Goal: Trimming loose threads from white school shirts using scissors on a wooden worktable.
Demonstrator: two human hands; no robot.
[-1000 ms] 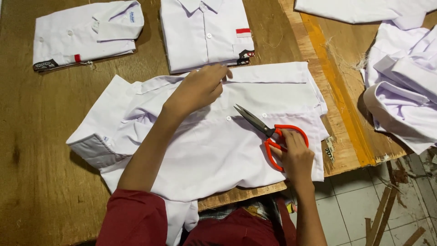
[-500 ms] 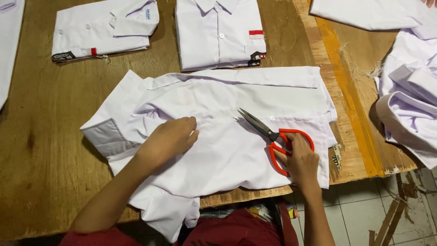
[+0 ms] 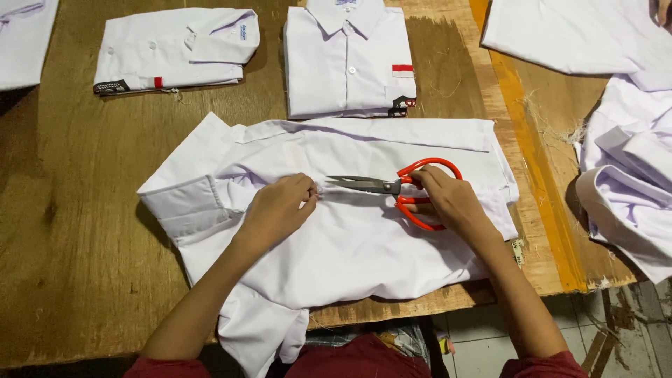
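We have a white shirt (image 3: 364,238) spread flat across the wooden tabletop (image 3: 70,231), its lower edge hanging over the near side toward us. Our left hand (image 3: 280,206) rests on the middle of the cloth with the fingers curled together, seemingly pinching a small bit of fabric or thread; what exactly sits between the fingertips is too small to tell. Our right hand (image 3: 451,199) is closed around the red handles of a pair of scissors (image 3: 399,187), whose blades lie nearly shut and point left, the tips just beside our left fingers.

As we judge it, the trimming of this shirt is under way but not finished: the blades are at the cloth, and the shirt lies open and rumpled, not yet folded. Two folded shirts lie beyond it, one (image 3: 350,59) buttoned with its collar up and a small red and white patch on the pocket, the other (image 3: 175,49) turned sideways further left; these look done. A heap of loose white shirts (image 3: 630,189) sits at the right edge, apparently waiting.

The shirt in hand is plain white, short-sleeved, with one sleeve cuff folded out at the left and soft creases running through the middle.
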